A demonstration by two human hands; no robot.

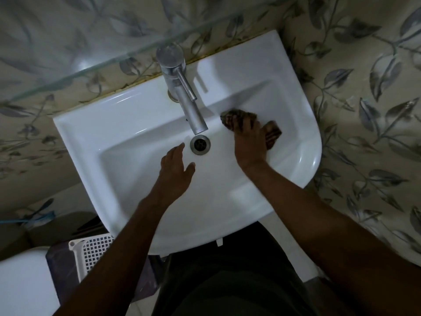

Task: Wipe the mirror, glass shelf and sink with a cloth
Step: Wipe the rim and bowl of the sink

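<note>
Over the basin, left to right, we log:

Basket (95, 252): white, perforated, on the floor below the sink's left front corner; partly hidden by our left forearm.

Glass shelf (95, 67): runs diagonally across the upper left, above the sink's back edge; leaf-patterned tiles show through it.

Sink (118, 142): white ceramic, fixed against the patterned wall; our body stands at its front rim.

Left hand (174, 172): inside the basin, just left of the drain; grip spread, fingers straight, thumb held apart, holding nothing. We cannot tell whether the palm touches the ceramic.

Tap (182, 90): metal, single lever, spout reaching forward with its end above the drain.

Drain (200, 144): round metal ring at the basin floor, between our two hands.

Right hand (249, 142): in the right part of the basin; grip pressed flat, fingers straight on top of the cloth.

Cloth (272, 135): dark, striped, bunched under our right hand against the basin's right back slope; ends show beyond the fingertips and to the hand's right.
</note>
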